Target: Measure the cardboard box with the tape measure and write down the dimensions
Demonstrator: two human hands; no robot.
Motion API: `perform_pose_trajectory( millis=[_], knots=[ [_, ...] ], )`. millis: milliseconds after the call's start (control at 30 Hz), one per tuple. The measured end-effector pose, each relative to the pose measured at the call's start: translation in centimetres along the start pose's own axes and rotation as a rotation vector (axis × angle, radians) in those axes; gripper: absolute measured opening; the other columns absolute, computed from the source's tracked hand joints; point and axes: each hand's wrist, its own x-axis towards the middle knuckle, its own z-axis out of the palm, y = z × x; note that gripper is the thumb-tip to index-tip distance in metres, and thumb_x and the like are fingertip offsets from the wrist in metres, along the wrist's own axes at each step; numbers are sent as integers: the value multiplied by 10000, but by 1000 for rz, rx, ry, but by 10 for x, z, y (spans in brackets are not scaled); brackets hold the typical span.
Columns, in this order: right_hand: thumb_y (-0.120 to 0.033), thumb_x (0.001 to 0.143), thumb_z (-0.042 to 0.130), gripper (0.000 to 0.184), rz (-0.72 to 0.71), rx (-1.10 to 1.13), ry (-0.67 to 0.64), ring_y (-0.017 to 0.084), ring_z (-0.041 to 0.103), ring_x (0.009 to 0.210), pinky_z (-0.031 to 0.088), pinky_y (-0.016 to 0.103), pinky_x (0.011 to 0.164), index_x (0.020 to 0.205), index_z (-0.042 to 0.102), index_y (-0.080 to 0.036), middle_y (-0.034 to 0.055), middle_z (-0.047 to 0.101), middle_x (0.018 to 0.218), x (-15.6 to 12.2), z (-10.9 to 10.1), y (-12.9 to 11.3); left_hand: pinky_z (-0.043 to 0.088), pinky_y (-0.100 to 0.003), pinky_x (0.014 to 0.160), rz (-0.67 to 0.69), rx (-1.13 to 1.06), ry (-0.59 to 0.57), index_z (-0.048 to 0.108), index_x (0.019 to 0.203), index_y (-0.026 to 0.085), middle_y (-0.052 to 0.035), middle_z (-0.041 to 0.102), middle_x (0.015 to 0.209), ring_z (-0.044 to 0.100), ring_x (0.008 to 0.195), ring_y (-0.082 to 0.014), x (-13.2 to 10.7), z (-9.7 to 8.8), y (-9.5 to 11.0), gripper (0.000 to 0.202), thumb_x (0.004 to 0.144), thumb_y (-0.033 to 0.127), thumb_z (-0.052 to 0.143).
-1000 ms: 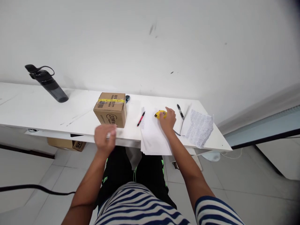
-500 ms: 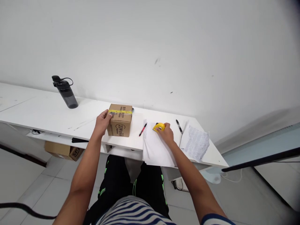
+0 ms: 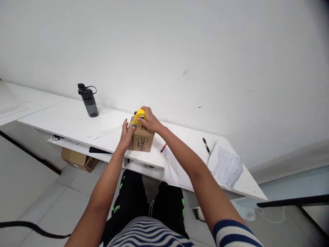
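A small cardboard box with printed characters and yellow tape on its top stands on the white desk. My left hand rests against the box's left side, thumb on the top edge and the other fingers pointing up behind. Over the box top, my right hand is closed round a yellow tape measure. I cannot tell whether any blade is drawn out. A red pen lies right of the box, partly under my right forearm, beside white paper sheets.
A dark water bottle stands at the back left. On the right lie a black pen and a crumpled written sheet. Another cardboard box sits below the desk at left. The wall runs along the desk's back.
My right hand has carried the tape measure left from the paper sheets to the box top. My left hand stays at the box's left side. The view has shifted slightly.
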Motion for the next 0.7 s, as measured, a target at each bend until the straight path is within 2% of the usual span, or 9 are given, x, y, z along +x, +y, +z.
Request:
perform_pose_trajectory(
  millis=[67, 133, 267, 333, 433, 600, 700],
  knots=[
    [-307, 870, 540, 517, -44, -17, -57, 240, 484, 1156, 379, 416, 1035, 1338, 360, -180, 133, 420, 1292, 11, 15, -3, 446, -375, 1058, 43, -20, -44, 194, 1530, 297, -106, 385, 1542, 456, 1368, -238, -2, -2, 1, 701, 915, 446, 498],
    [-305, 878, 530, 497, -88, -38, -89, 237, 486, 1139, 377, 427, 1033, 1329, 360, -185, 127, 430, 1263, 15, 25, -6, 453, -392, 1047, 95, -93, -86, 289, 1504, 285, -86, 485, 1472, 519, 1303, -248, -4, -3, 2, 637, 919, 437, 492],
    [-295, 877, 533, 471, -113, -96, -141, 238, 493, 1101, 397, 426, 1003, 1304, 382, -164, 131, 443, 1214, 13, 25, -10, 439, -415, 1055, 73, -159, -67, 467, 1420, 245, -72, 578, 1388, 551, 1257, -274, -7, -3, 3, 536, 907, 394, 517],
    [-307, 878, 537, 476, -90, -111, -144, 241, 501, 1082, 407, 430, 991, 1307, 388, -163, 133, 445, 1216, 6, 15, -9, 399, -416, 1097, 25, -125, -9, 489, 1416, 236, -69, 547, 1429, 505, 1311, -279, -6, -2, 3, 535, 899, 368, 532],
    [-345, 878, 547, 473, -28, -120, -116, 246, 508, 1066, 422, 438, 975, 1303, 413, -188, 120, 464, 1203, -16, -11, 0, 348, -395, 1143, -18, -79, 40, 472, 1442, 230, -57, 482, 1493, 445, 1371, -270, -4, -2, 3, 563, 898, 356, 544],
    [-432, 832, 625, 526, 136, -46, 19, 239, 517, 1081, 452, 420, 944, 1288, 446, -239, 99, 487, 1252, -68, -65, 36, 330, -376, 1160, -34, -75, 40, 463, 1455, 229, -46, 493, 1485, 438, 1381, -263, -4, 0, 2, 572, 904, 362, 542],
    [-458, 801, 657, 575, 268, 81, 50, 213, 558, 988, 494, 393, 857, 1293, 437, -259, 72, 539, 1193, -89, -83, 55, 319, -370, 1166, -32, -74, 42, 467, 1452, 236, -39, 499, 1481, 434, 1385, -256, -2, 0, 0, 568, 902, 354, 544]
  ],
)
